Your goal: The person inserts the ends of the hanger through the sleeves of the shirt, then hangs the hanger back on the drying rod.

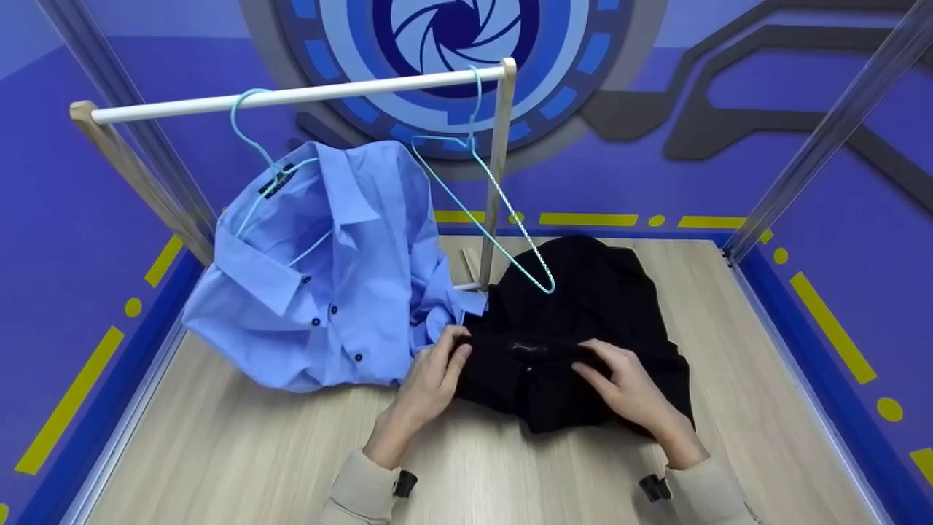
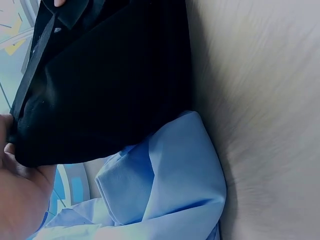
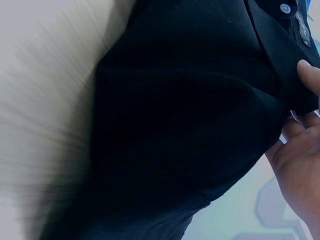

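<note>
A black shirt (image 1: pixel 583 292) lies bunched on the wooden table, its near part lifted between the two hands. On its left side my left hand (image 1: pixel 430 379) pinches the fabric between thumb and fingers. My right hand (image 1: pixel 630 383) grips the shirt near its collar (image 3: pixel 287 67); a pale button (image 3: pixel 285 8) and a label (image 3: pixel 303 30) show there in the right wrist view. Just left of the black shirt, a blue shirt (image 1: pixel 379 277) hangs on a light-blue hanger (image 1: pixel 251 138), its sleeve close to my left hand.
A white rail (image 1: pixel 306 91) on wooden posts stands at the back left. From its right end hangs a bare light-blue hanger (image 1: pixel 521 226), whose lower corner overlaps the black shirt in the head view. Patterned blue walls (image 1: pixel 824 292) enclose the wooden table (image 1: pixel 758 408).
</note>
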A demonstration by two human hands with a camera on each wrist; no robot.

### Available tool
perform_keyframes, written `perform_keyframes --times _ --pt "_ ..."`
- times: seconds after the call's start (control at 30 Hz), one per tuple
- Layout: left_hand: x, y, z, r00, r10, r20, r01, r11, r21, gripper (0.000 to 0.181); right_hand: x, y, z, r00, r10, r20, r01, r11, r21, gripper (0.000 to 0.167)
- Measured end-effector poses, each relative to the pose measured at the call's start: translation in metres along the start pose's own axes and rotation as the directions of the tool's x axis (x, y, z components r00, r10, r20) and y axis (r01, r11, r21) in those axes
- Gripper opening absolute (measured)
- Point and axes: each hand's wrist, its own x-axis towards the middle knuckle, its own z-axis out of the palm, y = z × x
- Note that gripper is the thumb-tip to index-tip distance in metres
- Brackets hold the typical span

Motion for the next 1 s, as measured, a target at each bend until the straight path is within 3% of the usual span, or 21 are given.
perform_keyframes --times 0.23,0.43,0.6,0.77,1.0 --pt "-0.003 -0.002 -0.001 0.996 -0.080 0.044 0.081 0.997 -0.013 0.020 0.001 -0.001 0.000 1.000 0.016 0.009 -0.016 1.000 0.006 0.034" --pt "-0.006 -0.004 -0.004 0.987 -0.139 0.082 0.137 0.990 0.025 0.031 0.001 0.000 -0.002 1.000 0.027 -0.009 -0.028 1.000 -0.009 0.033" --pt "-0.010 -0.005 -0.005 0.971 -0.183 0.152 0.177 0.983 0.053 0.040 0.002 -0.001 -0.002 0.998 0.003 -0.065 -0.005 1.000 -0.023 0.034" --pt "-0.012 -0.007 -0.004 0.949 -0.221 0.225 0.202 0.974 0.104 0.043 0.000 0.002 -0.003 0.992 0.044 -0.116 -0.049 0.998 -0.035 0.031" --pt "-0.013 -0.008 -0.002 0.938 -0.248 0.243 0.217 0.965 0.149 0.047 0.001 0.001 -0.002 0.987 0.036 -0.154 -0.045 0.998 -0.054 0.033"
